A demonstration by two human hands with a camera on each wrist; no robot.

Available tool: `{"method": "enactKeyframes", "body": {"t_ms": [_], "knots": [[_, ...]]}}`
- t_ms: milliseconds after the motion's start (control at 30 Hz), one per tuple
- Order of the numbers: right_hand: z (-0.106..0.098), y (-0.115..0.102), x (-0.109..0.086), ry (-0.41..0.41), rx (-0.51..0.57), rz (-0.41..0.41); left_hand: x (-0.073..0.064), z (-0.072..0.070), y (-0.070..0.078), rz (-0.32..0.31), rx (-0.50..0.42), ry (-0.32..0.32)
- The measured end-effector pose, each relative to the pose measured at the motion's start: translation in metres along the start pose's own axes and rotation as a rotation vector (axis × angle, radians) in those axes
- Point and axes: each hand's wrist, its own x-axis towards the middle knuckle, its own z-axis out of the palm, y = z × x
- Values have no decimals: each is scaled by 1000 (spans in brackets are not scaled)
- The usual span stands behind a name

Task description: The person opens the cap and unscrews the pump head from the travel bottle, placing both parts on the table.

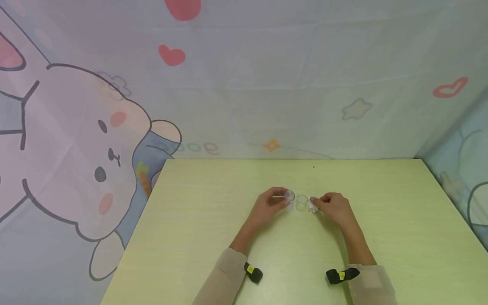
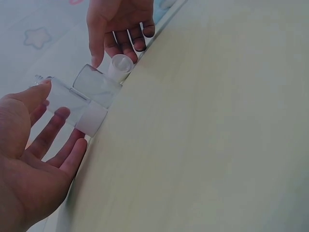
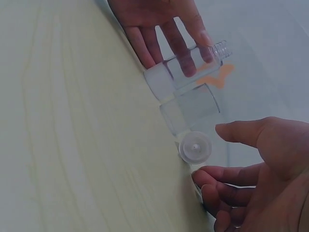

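Observation:
A clear bottle with a bare threaded neck and a white base band stands upright on the table. My left hand holds it from the side, thumb at the shoulder and fingers behind the clear wall. Right beside it stands a clear, open-topped cylindrical cover. A small white cap-like piece with a round, ringed end lies tipped beside the cover. Close around this piece is my right hand, with thumb and index finger spread apart in the right wrist view and the other fingers loosely bent.
All three pieces stand in a row on the pale wood-grain table, toward its back half. A tiny dark speck lies near the back edge. Behind the table hangs a printed cloth with a cartoon rabbit, hearts and stars.

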Motion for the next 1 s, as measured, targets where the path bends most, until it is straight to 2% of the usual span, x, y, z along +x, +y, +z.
{"method": "enactKeyframes", "body": {"t_ms": [233, 600, 833, 1000], "knots": [[-2, -2, -1, -19, -6, -27, 0, -2, -3, -1, -33, -22], [-1, -3, 0, -34, -9, -50, -1, -3, -1, -31, -139, -48], [-1, -4, 1, -42, 4, -78, 0, -5, 6, -24, -111, -49], [-2, -3, 2, -46, -8, -120, 1, -6, 9, 1, -48, -51]]}}
